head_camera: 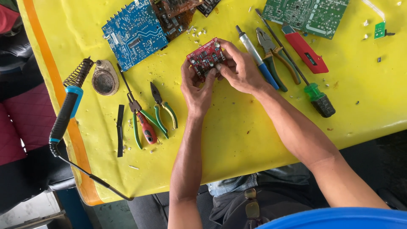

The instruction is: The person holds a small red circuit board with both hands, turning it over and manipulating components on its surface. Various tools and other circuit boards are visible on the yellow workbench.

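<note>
**Small red board held up in both hands**

Inspection stage, by the look of it: small red circuit board [206,58] lifted just off the yellow table [237,140], near centre, tilted toward the camera. Left hand [196,87] closed on the board's lower left edge, thumb up along the side. Right hand [238,68] wrapped over the right edge, fingertips [218,67] pressed on the component face. Both grips snug, nothing else in either hand.

At 3 o'clock of the board: blue-handled tool [257,59], green-handled pliers [275,61], red utility knife [305,51], green-handled screwdriver [316,95]. At 9 o'clock: small cutters [163,110]. At 11 o'clock: blue circuit board [135,34]. Far at 9 o'clock: soldering iron [65,112].

Next move likely calls for a steady one-handed hold, freeing the other for a tool, without flexing the board.
</note>
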